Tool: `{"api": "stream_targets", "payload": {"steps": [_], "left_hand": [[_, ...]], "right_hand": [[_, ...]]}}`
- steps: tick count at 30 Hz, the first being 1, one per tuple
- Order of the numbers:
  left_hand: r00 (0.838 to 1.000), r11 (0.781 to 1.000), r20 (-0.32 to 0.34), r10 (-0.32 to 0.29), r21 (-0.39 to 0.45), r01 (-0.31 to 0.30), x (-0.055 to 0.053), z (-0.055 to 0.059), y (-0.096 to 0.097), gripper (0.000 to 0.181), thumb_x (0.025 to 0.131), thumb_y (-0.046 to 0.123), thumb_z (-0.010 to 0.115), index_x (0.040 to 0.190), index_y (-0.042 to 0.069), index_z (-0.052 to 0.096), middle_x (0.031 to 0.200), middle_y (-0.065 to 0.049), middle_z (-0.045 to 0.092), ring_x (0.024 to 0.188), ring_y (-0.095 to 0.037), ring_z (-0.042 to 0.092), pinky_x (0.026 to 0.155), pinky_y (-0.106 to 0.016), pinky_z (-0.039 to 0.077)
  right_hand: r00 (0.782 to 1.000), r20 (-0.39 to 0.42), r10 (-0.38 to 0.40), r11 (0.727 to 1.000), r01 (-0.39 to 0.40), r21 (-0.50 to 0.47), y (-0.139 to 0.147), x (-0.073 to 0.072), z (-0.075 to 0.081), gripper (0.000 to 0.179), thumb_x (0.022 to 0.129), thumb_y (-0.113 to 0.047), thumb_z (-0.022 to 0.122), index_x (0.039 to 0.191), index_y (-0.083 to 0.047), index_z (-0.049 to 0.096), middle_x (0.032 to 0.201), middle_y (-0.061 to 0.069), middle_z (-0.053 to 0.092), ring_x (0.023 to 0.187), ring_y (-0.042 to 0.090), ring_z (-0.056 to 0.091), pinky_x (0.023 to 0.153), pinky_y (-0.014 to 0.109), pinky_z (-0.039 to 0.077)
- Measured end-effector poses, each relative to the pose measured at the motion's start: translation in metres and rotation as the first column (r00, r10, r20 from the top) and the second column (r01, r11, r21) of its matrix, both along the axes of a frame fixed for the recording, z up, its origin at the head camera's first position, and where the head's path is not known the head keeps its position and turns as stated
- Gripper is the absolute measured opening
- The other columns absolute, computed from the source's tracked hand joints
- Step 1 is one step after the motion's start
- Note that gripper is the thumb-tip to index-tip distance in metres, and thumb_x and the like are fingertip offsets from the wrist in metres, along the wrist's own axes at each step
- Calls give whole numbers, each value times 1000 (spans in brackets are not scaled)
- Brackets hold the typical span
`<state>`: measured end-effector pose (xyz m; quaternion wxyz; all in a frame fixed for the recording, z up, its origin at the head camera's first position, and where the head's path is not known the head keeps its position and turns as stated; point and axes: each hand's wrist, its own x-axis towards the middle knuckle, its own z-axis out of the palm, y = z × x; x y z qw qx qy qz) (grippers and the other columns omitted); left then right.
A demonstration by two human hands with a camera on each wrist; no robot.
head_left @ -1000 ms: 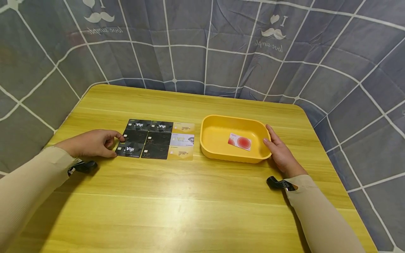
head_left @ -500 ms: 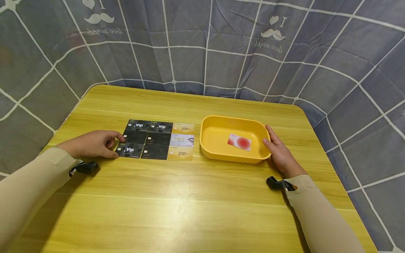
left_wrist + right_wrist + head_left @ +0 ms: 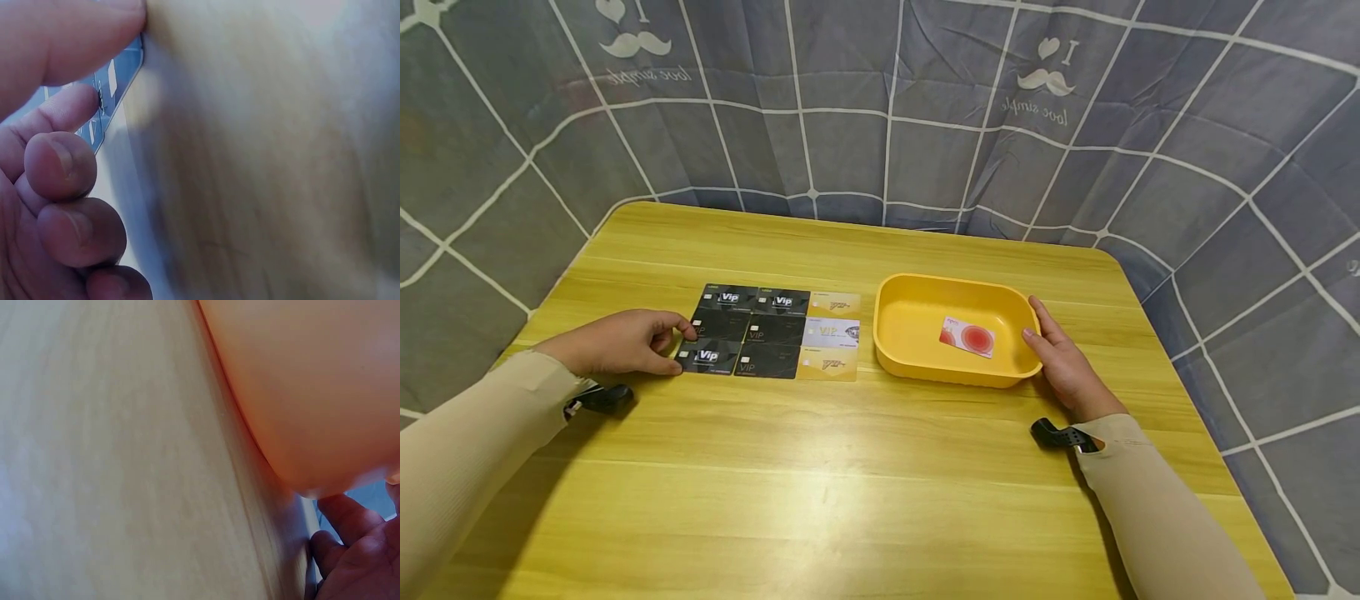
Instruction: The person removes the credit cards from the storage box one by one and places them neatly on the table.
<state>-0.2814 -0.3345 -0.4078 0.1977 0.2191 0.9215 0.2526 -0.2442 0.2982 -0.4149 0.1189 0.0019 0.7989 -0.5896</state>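
Observation:
Several bank-style cards lie flat in a tight grid of three rows on the wooden table. My left hand is at the grid's left edge, thumb and index finger pinching the short sides of the near-left black VIP card. Its other fingers are curled, as the left wrist view shows. Just above that card sits another black VIP card, right at the index fingertip. My right hand grips the right end of a yellow plastic tray, thumb over the rim. A red-and-white card lies inside the tray.
The grid's right column has a white VIP card between two gold cards, the nearer gold card close to the tray's left side. A grey checked curtain hangs around the table's back and sides.
My left hand has edged very slightly to the right along the cards. My right hand and the tray hold their place.

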Motion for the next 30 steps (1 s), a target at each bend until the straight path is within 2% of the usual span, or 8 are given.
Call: {"api": "stream_targets", "payload": {"steps": [4,11,16,26,30], "left_hand": [[1000,1000,4,-4,6,4,0,1,0,47,86,24,87,124,6,67,75,3,48,66,-9,46,72,-28,41],[1000,1000,4,11,25,-11,-2,2,2,49,86,25,88,125,5,66,73,1,48,63,-10,45,69,-28,40],[999,1000,-31,10,26,-9,-7,7,8,49,90,30,85,128,5,65,72,1,47,60,-10,43,68,-28,40],[996,996,-76,-46,74,52,-23,34,53,47,97,33,77,134,8,63,70,0,47,56,-14,41,83,-33,47],[996,991,-65,-68,107,74,-31,43,76,54,98,32,77,143,9,59,69,-1,47,54,-14,40,80,-36,48]], "right_hand": [[1000,-1,-10,1000,10,-3,0,1,0,69,115,-32,38,170,-33,-4,179,1,-7,164,34,11,101,9,45],[1000,-4,-17,1000,17,3,-2,1,0,68,115,-29,37,170,-32,-3,179,1,-6,164,35,13,103,12,44],[1000,0,-20,1000,20,-2,-2,1,0,68,115,-29,37,170,-34,-3,179,1,-7,164,35,13,103,12,44],[1000,-5,-16,1000,16,3,0,1,-1,69,115,-31,39,170,-31,-4,179,0,-7,164,33,12,108,16,42],[1000,-10,-15,1000,15,-3,-1,1,-3,69,115,-30,39,170,-31,-4,179,0,-6,164,33,12,108,16,42]]}}
